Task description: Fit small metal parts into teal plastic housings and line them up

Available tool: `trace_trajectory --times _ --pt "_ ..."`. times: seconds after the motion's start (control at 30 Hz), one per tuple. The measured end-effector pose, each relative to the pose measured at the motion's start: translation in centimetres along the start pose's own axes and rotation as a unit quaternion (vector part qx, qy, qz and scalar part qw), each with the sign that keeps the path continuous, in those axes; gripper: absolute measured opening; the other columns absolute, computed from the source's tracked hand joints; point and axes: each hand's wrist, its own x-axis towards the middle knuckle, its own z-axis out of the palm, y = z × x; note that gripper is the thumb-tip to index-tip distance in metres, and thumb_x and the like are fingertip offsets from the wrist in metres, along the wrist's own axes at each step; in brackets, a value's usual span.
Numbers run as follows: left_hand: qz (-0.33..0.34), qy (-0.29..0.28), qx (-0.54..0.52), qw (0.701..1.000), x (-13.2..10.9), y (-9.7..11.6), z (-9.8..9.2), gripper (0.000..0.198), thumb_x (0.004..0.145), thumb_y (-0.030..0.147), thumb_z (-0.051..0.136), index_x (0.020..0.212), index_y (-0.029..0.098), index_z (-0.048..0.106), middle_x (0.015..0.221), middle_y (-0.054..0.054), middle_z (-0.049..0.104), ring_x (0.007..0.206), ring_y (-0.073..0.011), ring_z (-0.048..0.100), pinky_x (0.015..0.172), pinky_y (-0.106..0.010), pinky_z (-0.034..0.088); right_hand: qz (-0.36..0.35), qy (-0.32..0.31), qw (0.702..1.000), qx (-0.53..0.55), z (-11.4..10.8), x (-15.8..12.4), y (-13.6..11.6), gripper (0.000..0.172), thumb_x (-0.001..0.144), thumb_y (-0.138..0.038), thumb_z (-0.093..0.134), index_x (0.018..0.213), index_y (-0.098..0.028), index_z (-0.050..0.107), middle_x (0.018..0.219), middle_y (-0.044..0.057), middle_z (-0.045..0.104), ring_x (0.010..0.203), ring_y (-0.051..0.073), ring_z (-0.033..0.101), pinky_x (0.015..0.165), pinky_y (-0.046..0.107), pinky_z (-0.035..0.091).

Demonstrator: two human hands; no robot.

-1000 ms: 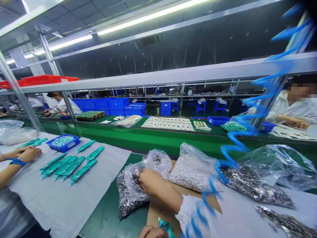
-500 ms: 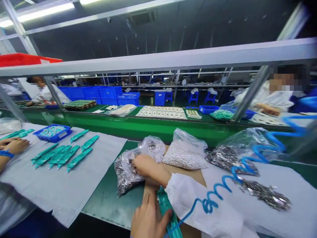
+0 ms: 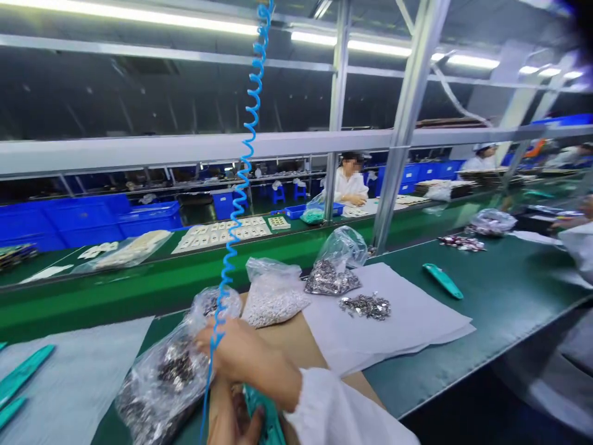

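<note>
My left hand (image 3: 231, 417) is closed around a long teal plastic casing (image 3: 265, 411) at the bottom of the view, thumb lying on top of it. Above it, my right hand (image 3: 234, 349) crosses over, its fingers curled at the edge of an open clear bag of small shiny metal pieces (image 3: 176, 371). Whether a piece is between those fingertips is blurred and partly hidden by a coiled blue cord (image 3: 238, 204). Beyond the right hand stands a clear bag of small white parts (image 3: 275, 296), on brown cardboard (image 3: 296, 337).
White paper (image 3: 389, 337) to the right bears a pile of metal pieces (image 3: 368, 306) and another bag of them (image 3: 332, 277). Teal casings (image 3: 23, 374) lie at left, one more (image 3: 442, 281) at right. A metal post (image 3: 407, 123) rises behind. Co-workers sit across and at right.
The view has swung to the right, bringing more of the right-hand bench into sight. My right hand has drawn back from inside the metal-pieces bag to its edge. My left hand keeps the casing.
</note>
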Motion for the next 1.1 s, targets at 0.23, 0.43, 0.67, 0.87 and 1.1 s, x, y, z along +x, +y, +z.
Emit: trace_trajectory --times 0.23,0.43,0.67,0.87,1.1 --pt "-0.074 -0.020 -0.156 0.985 -0.5 2.9 1.8 0.049 0.082 0.049 0.065 0.118 0.017 0.059 0.091 -0.006 0.069 0.074 -0.0195 0.066 0.067 -0.029 0.057 0.243 0.124 0.937 0.220 1.2 -13.6 4.2 0.037 0.098 -0.035 0.046 0.111 -0.017 0.074 0.103 0.013 0.073 0.098 0.023 0.069 0.085 0.033 0.053" --pt "-0.139 -0.013 -0.163 0.977 -0.8 3.9 2.2 0.067 0.075 0.065 0.066 0.121 0.018 0.054 0.073 0.002 0.057 0.051 -0.0118 0.054 0.042 -0.020 0.048 0.322 0.096 0.897 0.288 4.0 -16.0 4.8 0.038 0.093 -0.052 0.051 0.098 -0.024 0.076 0.106 0.009 0.076 0.105 0.026 0.070 0.093 0.034 0.053" --pt "-0.139 0.002 -0.149 0.979 -1.1 4.3 2.1 0.052 0.085 0.053 0.064 0.124 0.020 0.054 0.085 -0.002 0.062 0.060 -0.0133 0.061 0.043 -0.019 0.054 0.261 0.112 0.906 0.314 4.6 -15.1 4.2 0.033 0.096 -0.047 0.049 0.085 -0.023 0.068 0.086 0.006 0.071 0.083 0.020 0.069 0.073 0.025 0.053" --pt "-0.125 0.010 -0.142 0.982 -1.3 4.5 2.3 0.046 0.089 0.048 0.062 0.126 0.022 0.055 0.095 -0.004 0.064 0.068 -0.0139 0.062 0.047 -0.018 0.056 0.263 0.124 0.911 0.293 6.4 -17.2 6.0 0.027 0.095 -0.046 0.056 0.091 -0.024 0.071 0.091 0.006 0.069 0.089 0.019 0.068 0.079 0.022 0.051" --pt "-0.118 0.013 -0.069 0.990 -1.2 5.0 2.3 0.037 0.093 0.042 0.058 0.123 0.021 0.058 0.089 -0.004 0.067 0.067 -0.0141 0.062 0.055 -0.020 0.052 0.295 0.089 0.925 0.222 6.1 -18.4 6.7 0.035 0.096 -0.049 0.051 0.094 -0.024 0.075 0.092 0.008 0.069 0.088 0.020 0.071 0.076 0.023 0.055"
